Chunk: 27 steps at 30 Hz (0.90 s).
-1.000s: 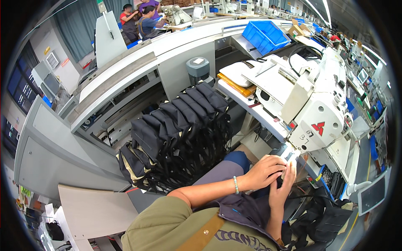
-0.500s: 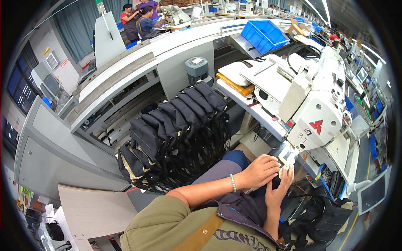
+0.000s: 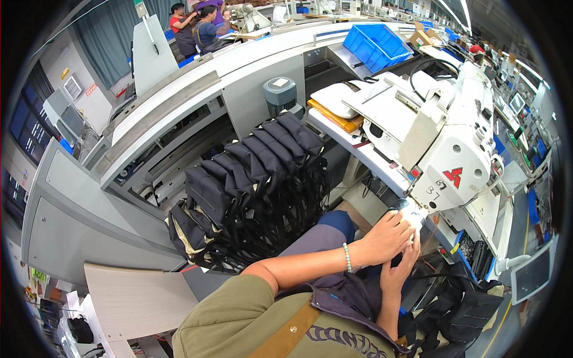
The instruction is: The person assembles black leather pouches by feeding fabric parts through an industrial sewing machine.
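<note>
At the lit sewing point under the head of a white industrial sewing machine [image 3: 439, 176], both my hands are close together. My left hand [image 3: 385, 238], with a beaded bracelet [image 3: 347, 258] on its wrist, reaches across from the left, fingers closed and bent down at the bright spot. Below and to the right of it, my right hand [image 3: 403, 262] has its fingers raised and closed against the same place. Glare washes out whatever they hold. A bit of dark material [image 3: 396, 260] shows between the two hands.
Black fabric pieces with hanging straps [image 3: 250, 173] are stacked to the left. More black pieces [image 3: 456, 307] hang at the lower right, near a screen [image 3: 531, 277]. A blue crate [image 3: 376, 48] stands behind the machine. People [image 3: 206, 27] work at the far left.
Both hands have shifted slightly right, the left one closer to the needle area. The spot under the machine head has become much brighter, hiding the dark and pale pieces seen there before.
</note>
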### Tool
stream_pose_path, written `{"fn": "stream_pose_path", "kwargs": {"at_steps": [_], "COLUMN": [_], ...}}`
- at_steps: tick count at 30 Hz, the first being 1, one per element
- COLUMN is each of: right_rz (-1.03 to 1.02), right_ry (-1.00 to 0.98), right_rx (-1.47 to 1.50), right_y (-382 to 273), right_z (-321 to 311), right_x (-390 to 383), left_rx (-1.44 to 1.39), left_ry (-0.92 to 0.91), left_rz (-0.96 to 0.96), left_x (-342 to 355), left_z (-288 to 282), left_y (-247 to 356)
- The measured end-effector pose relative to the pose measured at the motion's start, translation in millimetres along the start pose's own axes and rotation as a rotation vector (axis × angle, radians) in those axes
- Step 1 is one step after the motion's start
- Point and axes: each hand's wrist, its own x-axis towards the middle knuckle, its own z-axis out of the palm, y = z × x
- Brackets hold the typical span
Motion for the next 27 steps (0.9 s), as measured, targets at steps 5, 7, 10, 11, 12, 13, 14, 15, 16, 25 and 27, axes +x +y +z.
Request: {"fn": "stream_pose_path", "kwargs": {"at_steps": [5,7,10,11,12,13,14,15,16,25,27], "right_rz": [0.009,0.043,0.047,0.048,0.054,0.059,0.060,0.066,0.072,0.061,0.064], "right_ry": [0.012,0.004,-0.015,-0.016,-0.018,-0.020,-0.021,-0.014,-0.007,-0.009,-0.018], "right_rx": [0.030,0.028,-0.001,-0.001,0.007,0.015,0.016,0.022,0.028,0.051,0.040], "right_y": [-0.8,-0.7,2.0,1.3,-0.6,-1.7,-1.7,-1.4,-1.1,2.6,1.3], "right_z": [1.9,3.0,3.7,3.0,2.4,2.2,2.6,3.5,4.1,6.3,4.9], "right_x": [-0.5,-1.5,-3.6,-3.5,-2.4,-2.0,-2.7,-3.2,-3.4,-6.1,-6.2], "left_rx": [0.079,0.083,0.099,0.112,0.113,0.127,0.141,0.140,0.162,0.166,0.138], "left_ry": [0.030,0.002,-0.031,-0.037,-0.038,-0.049,-0.061,-0.062,-0.058,-0.059,-0.057], "left_rz": [0.025,0.012,-0.002,-0.003,-0.005,-0.005,-0.006,-0.006,-0.002,-0.016,-0.024], "left_x": [1.9,2.1,2.5,3.0,3.4,4.0,4.1,4.4,4.9,9.8,10.2], "left_z": [2.1,2.8,2.5,2.4,1.6,0.8,0.6,1.4,2.5,2.4,2.9], "left_y": [1.8,1.6,3.1,3.9,4.4,5.0,5.3,5.3,5.4,7.6,7.9]}}
